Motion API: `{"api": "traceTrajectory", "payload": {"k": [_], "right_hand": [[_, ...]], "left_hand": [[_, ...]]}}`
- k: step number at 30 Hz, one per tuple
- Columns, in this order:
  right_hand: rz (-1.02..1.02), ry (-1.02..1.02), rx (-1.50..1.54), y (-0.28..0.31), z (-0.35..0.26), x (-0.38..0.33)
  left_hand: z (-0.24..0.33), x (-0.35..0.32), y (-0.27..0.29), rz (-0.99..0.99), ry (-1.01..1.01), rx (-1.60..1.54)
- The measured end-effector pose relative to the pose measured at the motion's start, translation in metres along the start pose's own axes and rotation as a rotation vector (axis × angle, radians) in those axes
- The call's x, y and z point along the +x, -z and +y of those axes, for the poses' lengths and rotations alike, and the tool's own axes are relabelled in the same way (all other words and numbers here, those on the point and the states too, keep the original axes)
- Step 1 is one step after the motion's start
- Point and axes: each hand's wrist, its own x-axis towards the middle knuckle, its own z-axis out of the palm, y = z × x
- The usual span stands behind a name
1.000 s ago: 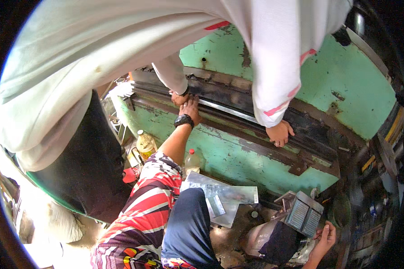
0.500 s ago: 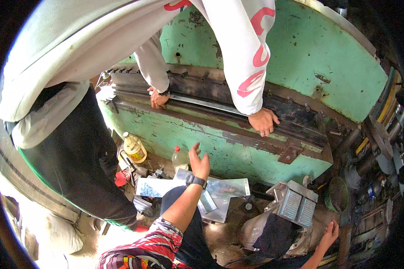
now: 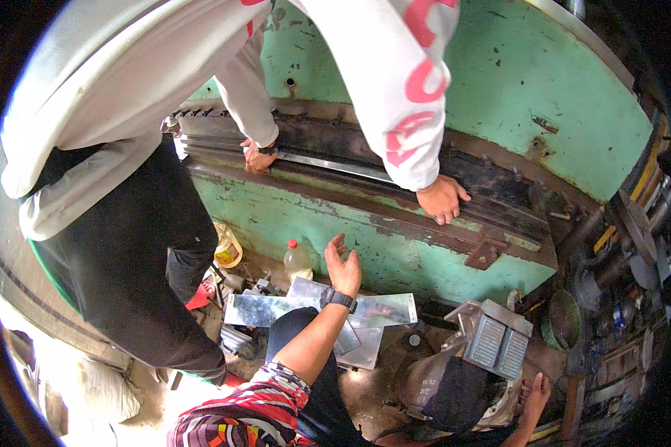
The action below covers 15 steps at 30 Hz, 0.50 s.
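Observation:
My left hand [image 3: 342, 268], a dark watch on its wrist, is raised in front of the green machine [image 3: 306, 231] with its fingers spread and nothing in them. Below it lie a long shiny metal sheet [image 3: 384, 309] and a grey plate [image 3: 361, 350]. At the lower right, my right hand [image 3: 534, 395] is beside the ribbed double foot pedal [image 3: 492, 346]; its fingers are loosely bent and apart, holding nothing visible. A co-worker's two hands [image 3: 441, 200] press on the machine bed by a narrow metal strip [image 3: 335, 167].
The co-worker in a white sleeve [image 3: 410, 141] leans over from the left. A clear bottle with a red cap [image 3: 297, 257] and a yellow jug [image 3: 227, 247] stand below the machine. A dark rounded thing [image 3: 458, 395] lies before the pedal. A round green container [image 3: 561, 320] stands at the right.
My left hand has shifted slightly right in the picture. My right hand has shifted a little left, its fingers more bent. The co-worker's leg now hides more of the yellow jug.

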Motion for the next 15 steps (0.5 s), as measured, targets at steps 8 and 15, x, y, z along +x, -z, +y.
{"api": "traceTrajectory", "payload": {"k": [8,15], "right_hand": [[-0.017,0.064,-0.057,-0.012,-0.012,-0.007],[-0.013,0.142,-0.152,-0.001,0.019,0.019]], "left_hand": [[0.007,0.004,0.009,0.013,0.043,-0.004],[0.010,0.003,0.008,0.013,0.085,-0.025]]}}
